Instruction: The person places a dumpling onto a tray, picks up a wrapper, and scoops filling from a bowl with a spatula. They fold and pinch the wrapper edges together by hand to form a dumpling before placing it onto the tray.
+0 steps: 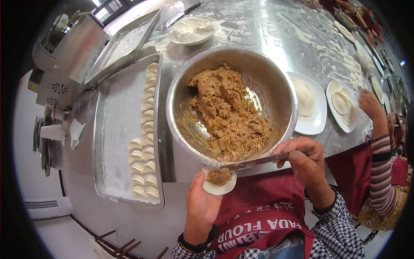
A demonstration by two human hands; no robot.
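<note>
Left hand [202, 208] pinches the dumpling wrapper [221, 189] open, likely steadying it, at the bowl's [281, 93] six o'clock; right hand's [308, 163] grip clamps the spatula [254, 162].

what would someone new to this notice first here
Probably the big metal bowl of brown filling in the middle. Just below it, the left hand holds a round wrapper topped with filling, and the right hand brings a flat blade to it. On the left, dumplings line one side of a tray.
</note>
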